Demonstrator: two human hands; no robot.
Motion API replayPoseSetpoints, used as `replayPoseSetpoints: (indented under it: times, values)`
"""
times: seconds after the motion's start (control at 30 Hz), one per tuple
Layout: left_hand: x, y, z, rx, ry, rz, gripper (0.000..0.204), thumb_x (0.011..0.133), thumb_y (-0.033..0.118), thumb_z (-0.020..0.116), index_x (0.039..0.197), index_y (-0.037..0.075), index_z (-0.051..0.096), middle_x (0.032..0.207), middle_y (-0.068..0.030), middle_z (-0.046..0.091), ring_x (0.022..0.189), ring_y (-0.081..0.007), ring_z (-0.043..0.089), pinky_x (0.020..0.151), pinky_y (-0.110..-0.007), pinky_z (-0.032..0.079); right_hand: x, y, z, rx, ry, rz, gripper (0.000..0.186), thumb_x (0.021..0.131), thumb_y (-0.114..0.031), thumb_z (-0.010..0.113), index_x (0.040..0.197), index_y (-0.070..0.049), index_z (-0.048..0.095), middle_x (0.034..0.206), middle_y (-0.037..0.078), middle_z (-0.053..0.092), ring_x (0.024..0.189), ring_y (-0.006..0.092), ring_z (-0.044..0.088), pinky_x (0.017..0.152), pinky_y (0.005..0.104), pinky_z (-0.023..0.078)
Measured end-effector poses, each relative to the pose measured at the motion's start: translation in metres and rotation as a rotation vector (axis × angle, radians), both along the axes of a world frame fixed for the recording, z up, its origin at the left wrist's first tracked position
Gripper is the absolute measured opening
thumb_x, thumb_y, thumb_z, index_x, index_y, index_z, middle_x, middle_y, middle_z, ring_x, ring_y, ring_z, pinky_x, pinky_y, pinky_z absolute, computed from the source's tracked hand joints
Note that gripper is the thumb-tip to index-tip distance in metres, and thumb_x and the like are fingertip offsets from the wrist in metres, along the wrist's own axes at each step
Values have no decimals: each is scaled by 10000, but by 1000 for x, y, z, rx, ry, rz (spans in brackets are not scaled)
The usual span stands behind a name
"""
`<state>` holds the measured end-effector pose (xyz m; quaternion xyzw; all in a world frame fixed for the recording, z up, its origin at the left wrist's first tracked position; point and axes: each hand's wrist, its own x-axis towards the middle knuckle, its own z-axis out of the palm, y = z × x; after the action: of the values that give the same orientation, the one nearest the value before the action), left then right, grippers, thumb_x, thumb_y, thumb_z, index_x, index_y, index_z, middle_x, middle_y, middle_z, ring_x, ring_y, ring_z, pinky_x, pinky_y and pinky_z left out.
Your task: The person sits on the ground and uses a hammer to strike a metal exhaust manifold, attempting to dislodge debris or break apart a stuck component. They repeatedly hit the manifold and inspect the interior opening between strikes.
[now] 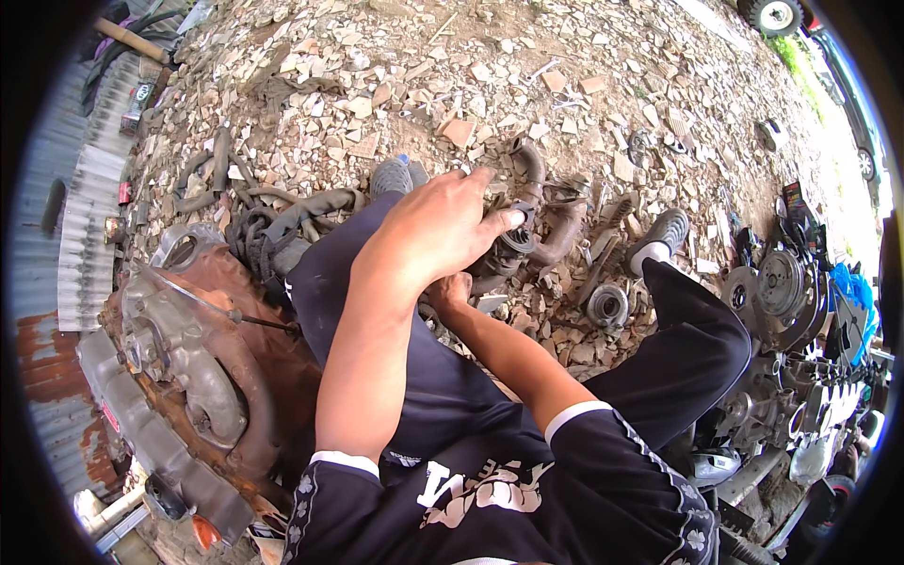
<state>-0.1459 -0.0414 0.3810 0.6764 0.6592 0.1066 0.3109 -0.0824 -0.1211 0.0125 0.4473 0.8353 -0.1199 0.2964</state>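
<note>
My left hand [445, 216] reaches across the middle, thumb on a dark round metal fitting [518, 241] among bent rusty pipes [562, 229], its fingers curved over the fitting's upper side. My right hand [452, 288] is lower down, partly behind my left hand and wrist, fingers curled at the lower end of the pipework; what they hold is hidden. A rusty elbow pipe [527, 160] rises just beyond. A round ringed metal part [607, 306] lies on the stones to the right.
I sit with legs apart on rubble ground [424, 94]. A large engine part [188, 358] and dark hoses [264, 235] are at left, beside corrugated sheeting [47, 282]. Stacked metal parts [782, 395] and blue plastic [852, 297] are at right; vehicle wheels [778, 17] show behind.
</note>
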Motion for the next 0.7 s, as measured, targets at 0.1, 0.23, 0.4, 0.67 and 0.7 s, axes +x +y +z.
replayPoseSetpoints:
  times: [0.1,0.23,0.4,0.67,0.7]
  values:
    - [2,-3,-2,3,39,24,680,957,457,633,1361,-79,521,1264,-310,619,1203,-431,589,1042,-466,460,6,9,1,20,117,-51,356,903,-451,643,998,-131,767,900,53,719,742,206,724,471,458,509]
    - [10,-6,1,2,28,13,658,961,448,627,1360,-66,529,1274,-306,613,1205,-425,590,1036,-468,462,-5,31,-19,-15,138,-58,311,908,-417,633,982,-151,776,913,48,736,781,206,732,542,440,527]
    - [15,4,-1,-15,32,-8,661,961,443,627,1376,-60,521,1243,-285,638,1196,-422,598,1024,-457,472,7,30,-54,-68,149,-9,263,915,-375,620,963,-176,786,929,42,757,829,205,742,630,417,551]
    - [23,2,-6,7,10,-18,675,957,441,642,1362,-85,520,1241,-303,634,1185,-423,609,1022,-454,476,49,32,-70,187,745,248,205,909,-260,590,846,-170,762,873,68,753,782,223,735,658,395,539]
    - [27,7,-5,23,-14,-43,676,957,442,642,1362,-85,521,1248,-303,631,1189,-422,608,1024,-453,475,58,38,-70,202,726,254,206,913,-250,582,847,-166,757,873,72,752,761,229,732,650,399,537]
